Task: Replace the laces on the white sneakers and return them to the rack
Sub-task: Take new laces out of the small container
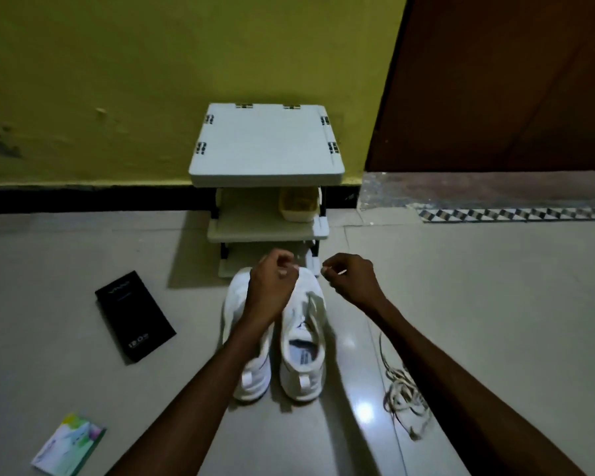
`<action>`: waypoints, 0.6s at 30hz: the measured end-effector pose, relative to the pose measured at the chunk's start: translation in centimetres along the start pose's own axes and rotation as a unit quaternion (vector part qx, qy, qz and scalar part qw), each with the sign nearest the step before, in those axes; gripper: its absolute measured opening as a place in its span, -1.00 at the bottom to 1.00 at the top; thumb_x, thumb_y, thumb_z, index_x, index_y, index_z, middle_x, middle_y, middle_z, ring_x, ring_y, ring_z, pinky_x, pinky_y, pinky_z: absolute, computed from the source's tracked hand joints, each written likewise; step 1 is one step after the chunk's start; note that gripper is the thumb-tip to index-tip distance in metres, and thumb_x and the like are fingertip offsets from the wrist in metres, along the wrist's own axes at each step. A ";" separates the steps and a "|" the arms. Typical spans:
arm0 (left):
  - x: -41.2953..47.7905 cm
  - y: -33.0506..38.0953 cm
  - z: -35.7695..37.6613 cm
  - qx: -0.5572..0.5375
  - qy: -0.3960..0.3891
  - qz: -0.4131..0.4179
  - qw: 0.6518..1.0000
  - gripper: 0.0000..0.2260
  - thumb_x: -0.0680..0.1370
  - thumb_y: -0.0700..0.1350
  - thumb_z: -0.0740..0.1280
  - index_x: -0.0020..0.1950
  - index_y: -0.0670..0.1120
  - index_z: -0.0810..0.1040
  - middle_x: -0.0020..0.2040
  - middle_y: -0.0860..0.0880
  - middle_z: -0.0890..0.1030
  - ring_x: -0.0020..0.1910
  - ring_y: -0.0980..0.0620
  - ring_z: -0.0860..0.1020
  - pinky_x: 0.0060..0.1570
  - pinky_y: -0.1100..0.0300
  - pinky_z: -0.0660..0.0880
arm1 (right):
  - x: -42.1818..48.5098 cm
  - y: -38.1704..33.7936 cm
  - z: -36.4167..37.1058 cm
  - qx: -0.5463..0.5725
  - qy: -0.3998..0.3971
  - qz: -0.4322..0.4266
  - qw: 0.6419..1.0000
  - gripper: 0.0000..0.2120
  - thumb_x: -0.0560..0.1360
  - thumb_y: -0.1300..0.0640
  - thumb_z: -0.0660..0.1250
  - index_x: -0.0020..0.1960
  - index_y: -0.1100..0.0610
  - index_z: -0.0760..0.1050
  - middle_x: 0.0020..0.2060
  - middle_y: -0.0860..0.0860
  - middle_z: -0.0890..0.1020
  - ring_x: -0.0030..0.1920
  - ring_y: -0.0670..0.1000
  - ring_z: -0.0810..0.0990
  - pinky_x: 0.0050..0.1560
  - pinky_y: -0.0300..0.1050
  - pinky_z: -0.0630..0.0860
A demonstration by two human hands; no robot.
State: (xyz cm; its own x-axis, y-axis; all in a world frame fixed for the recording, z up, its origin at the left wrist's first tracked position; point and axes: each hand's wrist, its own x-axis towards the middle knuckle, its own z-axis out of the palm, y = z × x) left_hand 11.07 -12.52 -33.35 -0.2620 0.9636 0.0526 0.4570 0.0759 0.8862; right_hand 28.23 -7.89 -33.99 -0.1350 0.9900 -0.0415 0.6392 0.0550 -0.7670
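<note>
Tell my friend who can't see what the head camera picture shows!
A person's left hand and right hand pinch a thin white lace above a pair of white sneakers on the floor. A white rack stands behind them against a yellow wall, loose laces lie to the right, and a black box lies to the left.

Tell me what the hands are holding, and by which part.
The left hand and right hand each pinch what looks like a white lace, near its ends, above the toes of the sneakers.

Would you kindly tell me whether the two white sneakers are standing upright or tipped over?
Upright. Both white sneakers stand side by side on the floor, openings upward; the insole label shows inside one.
</note>
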 end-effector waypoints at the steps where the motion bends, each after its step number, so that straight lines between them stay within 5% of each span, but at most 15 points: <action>1: 1.9 0.1 -0.4 -0.004 0.002 -0.013 1.000 -0.85 0.53 -0.17 0.37 0.09 -0.07 0.59 0.03 -0.03 0.65 -0.02 0.04 0.60 0.01 0.20 0.53 | 1.6 -1.1 0.9 0.050 0.010 0.025 0.998 -0.77 0.49 -0.01 0.41 0.05 0.13 0.62 -0.21 0.05 0.71 -0.25 -0.01 0.68 -0.09 0.05 0.65; 4: 6.2 0.3 -0.9 -0.030 0.029 -0.061 0.997 -0.91 0.52 -0.20 0.39 0.01 -0.08 0.60 -0.04 -0.05 0.65 -0.03 -0.02 0.61 -0.02 0.20 0.51 | 5.5 -3.6 3.2 0.203 0.092 0.120 0.967 -0.67 0.45 -0.18 0.41 -0.07 0.10 0.57 -0.23 0.13 0.69 -0.32 0.07 0.68 -0.13 0.13 0.66; 7: 9.5 1.1 -1.4 -0.054 0.046 -0.124 0.990 -0.87 0.57 -0.14 0.35 0.10 -0.09 0.57 -0.02 -0.04 0.59 -0.01 -0.03 0.55 -0.06 0.19 0.43 | 9.2 -5.4 4.1 0.236 0.144 0.191 0.942 -0.58 0.44 -0.24 0.38 -0.13 0.15 0.56 -0.24 0.12 0.67 -0.27 0.12 0.69 -0.15 0.11 0.67; 12: 12.8 2.3 -1.6 -0.115 0.052 -0.202 0.971 -0.79 0.61 -0.19 0.22 0.18 -0.26 0.50 -0.02 -0.13 0.49 -0.14 -0.01 0.46 -0.19 0.18 0.36 | 12.8 -7.0 3.8 0.324 0.139 0.277 0.894 -0.64 0.43 0.07 0.48 0.11 0.24 0.52 -0.01 0.16 0.62 -0.07 0.16 0.66 -0.07 0.11 0.66; 18: 12.3 3.2 -2.2 -0.182 0.042 -0.190 0.964 -0.71 0.58 -0.16 0.29 0.28 -0.23 0.49 0.16 -0.16 0.58 -0.02 -0.02 0.50 -0.08 0.19 0.39 | 10.7 -7.7 2.4 0.312 0.129 0.258 0.905 -0.92 0.47 0.24 0.39 -0.05 0.21 0.54 -0.12 0.15 0.65 -0.23 0.08 0.66 -0.18 -0.04 0.66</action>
State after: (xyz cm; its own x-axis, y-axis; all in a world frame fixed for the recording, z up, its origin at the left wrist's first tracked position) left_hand 7.40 -1.01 -28.84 -0.4259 0.8590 -0.2840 -0.0097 0.3096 0.9508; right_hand 20.06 1.93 -30.01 0.2924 0.8650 -0.4077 0.0046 -0.4276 -0.9040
